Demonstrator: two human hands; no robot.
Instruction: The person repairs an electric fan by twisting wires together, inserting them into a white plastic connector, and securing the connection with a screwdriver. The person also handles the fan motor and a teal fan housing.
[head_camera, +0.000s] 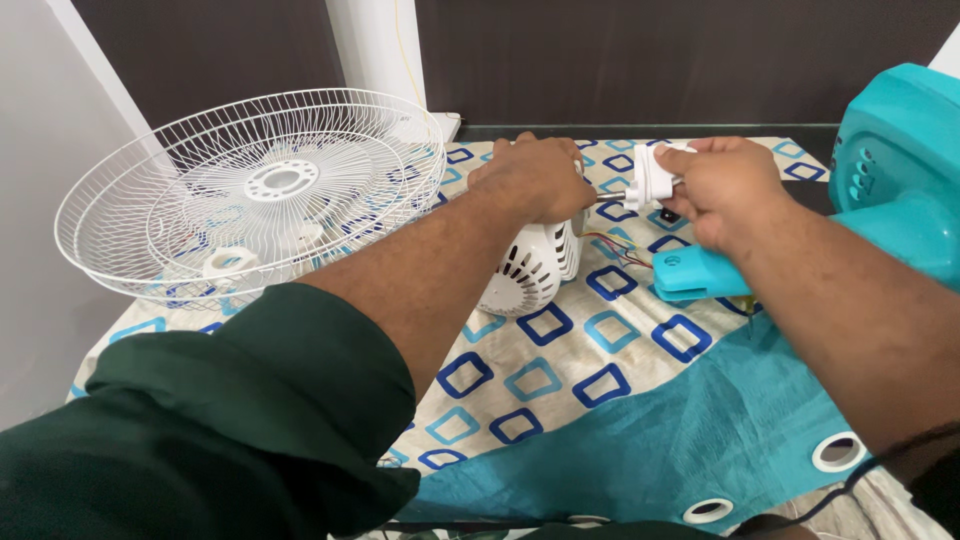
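My left hand (535, 175) grips the top of a white vented fan motor housing (530, 272) that stands on the patterned cloth. My right hand (722, 188) holds a small white plastic part (652, 177) just to the right of the housing, at the end of a short metal shaft that sticks out from it. Thin red and dark wires (618, 247) run from the housing toward a turquoise fan body (895, 185) at the right edge. Its turquoise bracket arm (700, 272) lies below my right hand.
Two white wire fan grilles (250, 190) are stacked at the left of the table, with a white ring nut (228, 263) lying inside. The table is covered by a cream cloth (560, 350) with blue squares and a teal band with eyelets. A dark wall stands behind.
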